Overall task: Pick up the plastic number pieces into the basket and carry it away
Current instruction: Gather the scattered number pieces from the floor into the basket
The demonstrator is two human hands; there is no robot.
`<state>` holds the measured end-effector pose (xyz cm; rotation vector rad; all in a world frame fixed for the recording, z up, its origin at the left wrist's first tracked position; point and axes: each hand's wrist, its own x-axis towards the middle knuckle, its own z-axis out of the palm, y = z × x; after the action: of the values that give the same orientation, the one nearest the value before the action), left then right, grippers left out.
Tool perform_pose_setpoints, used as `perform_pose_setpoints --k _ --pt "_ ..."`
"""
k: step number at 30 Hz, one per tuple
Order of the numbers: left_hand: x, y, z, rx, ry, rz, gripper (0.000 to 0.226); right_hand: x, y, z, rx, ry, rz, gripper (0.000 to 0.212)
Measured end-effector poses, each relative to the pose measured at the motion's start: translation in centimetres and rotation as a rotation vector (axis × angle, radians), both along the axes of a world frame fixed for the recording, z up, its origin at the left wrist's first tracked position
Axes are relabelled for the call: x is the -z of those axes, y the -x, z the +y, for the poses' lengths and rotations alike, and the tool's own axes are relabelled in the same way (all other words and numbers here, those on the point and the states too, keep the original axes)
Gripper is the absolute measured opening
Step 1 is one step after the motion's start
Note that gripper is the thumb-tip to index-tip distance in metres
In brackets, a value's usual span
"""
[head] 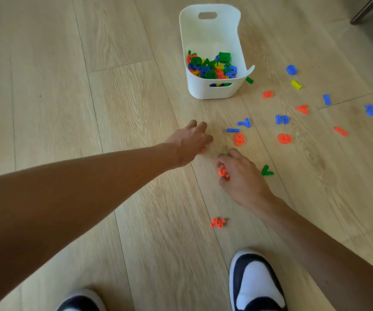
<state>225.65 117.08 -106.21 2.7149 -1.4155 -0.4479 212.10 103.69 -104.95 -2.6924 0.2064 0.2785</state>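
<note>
A white plastic basket (212,90) stands on the wooden floor, partly filled with colourful number pieces (212,66). Several loose pieces lie to its right and in front: an orange 9 (238,139), a blue 7 (244,123), a blue bar (233,130), an orange 0 (284,138), a green piece (266,171). My right hand (241,178) curls its fingers round an orange piece (223,172). My left hand (191,142) is low over the floor, fingers bent, with a bit of orange showing under its palm.
An orange piece (217,222) lies alone nearer to me. My two shoes (255,283) are at the bottom edge. More pieces spread far right, such as a blue 2 (371,110). A dark furniture leg (364,10) stands at the top right.
</note>
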Motion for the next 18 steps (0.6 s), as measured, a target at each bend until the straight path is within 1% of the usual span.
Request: perform_pose_setpoints --k 3,5,9,12,14,16,18 --pt "0.0 0.2 0.1 0.039 -0.004 -0.016 0.023 -1.0 1.7 0.8 -0.092 -0.122 0.034 0.03" --pt "0.1 0.1 0.3 0.051 0.02 -0.009 0.02 -1.5 3.2 1.5 -0.185 -0.152 0.092 0.031" --pt "-0.2 -0.1 0.5 0.04 0.054 0.04 0.018 -1.2 5.9 2.5 -0.299 -0.132 0.091 0.024" --pt "-1.2 -0.4 -0.1 -0.047 0.133 0.099 0.013 -0.5 7.5 3.1 -0.333 -0.118 0.072 0.017" --pt "-1.8 -0.7 -1.1 -0.089 0.174 0.107 0.013 0.0 8.2 3.2 -0.345 -0.102 0.058 0.017" --pt "-2.3 -1.0 -2.5 -0.113 0.218 0.12 0.014 0.6 8.7 2.8 -0.357 -0.096 0.063 0.021" --pt "-2.6 -0.8 -3.9 -0.109 0.256 0.138 0.015 0.8 9.4 2.8 -0.405 -0.077 0.082 0.016"
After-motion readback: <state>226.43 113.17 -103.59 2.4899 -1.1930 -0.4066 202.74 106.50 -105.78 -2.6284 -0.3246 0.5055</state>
